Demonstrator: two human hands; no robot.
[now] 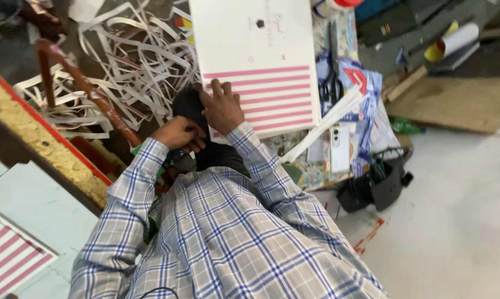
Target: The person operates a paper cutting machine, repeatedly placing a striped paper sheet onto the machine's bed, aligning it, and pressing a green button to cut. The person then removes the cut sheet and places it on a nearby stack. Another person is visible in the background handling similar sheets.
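Note:
A white board with pink stripes lies in front of me on a cluttered surface. My right hand rests flat on its near left corner, fingers spread over the stripes and holding nothing. My left hand is just left of it, off the board, with its fingers curled on a black object that sits at the board's edge and runs down between my checked sleeves. What the black object is cannot be made out.
A heap of white paper strips lies at the upper left. Scissors, a rolled white paper and a phone lie right of the board, a black bag below them. A red-edged yellow panel runs along the left.

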